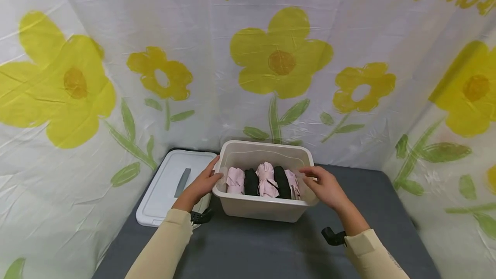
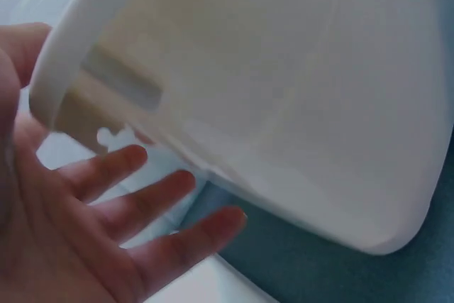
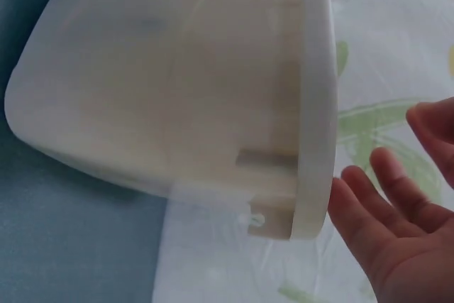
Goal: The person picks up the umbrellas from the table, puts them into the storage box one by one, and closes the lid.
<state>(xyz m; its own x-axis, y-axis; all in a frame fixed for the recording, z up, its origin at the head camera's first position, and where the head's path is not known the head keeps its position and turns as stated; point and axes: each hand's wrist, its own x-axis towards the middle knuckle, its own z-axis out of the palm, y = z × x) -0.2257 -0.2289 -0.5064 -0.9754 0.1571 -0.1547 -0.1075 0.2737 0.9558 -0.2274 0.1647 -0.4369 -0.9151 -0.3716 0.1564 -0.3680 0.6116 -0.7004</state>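
A translucent white plastic bin (image 1: 263, 208) stands on the grey table, holding a row of rolled cloths: pink (image 1: 235, 180), black (image 1: 251, 182), pink (image 1: 266, 179), black (image 1: 282, 182), and another pink one at the right end. My left hand (image 1: 203, 184) is at the bin's left rim, thumb over the edge. In the left wrist view its fingers (image 2: 106, 225) are straight and spread beside the bin's wall (image 2: 284, 104). My right hand (image 1: 323, 186) hovers at the right rim, fingers relaxed. The right wrist view shows its palm (image 3: 397, 232) just off the rim (image 3: 316, 104), holding nothing.
The bin's white lid (image 1: 170, 184) lies flat on the table left of the bin, under my left wrist. Bare grey tabletop (image 1: 263, 249) spreads in front of the bin. A white cloth backdrop with yellow flowers (image 1: 280, 55) closes in the back and both sides.
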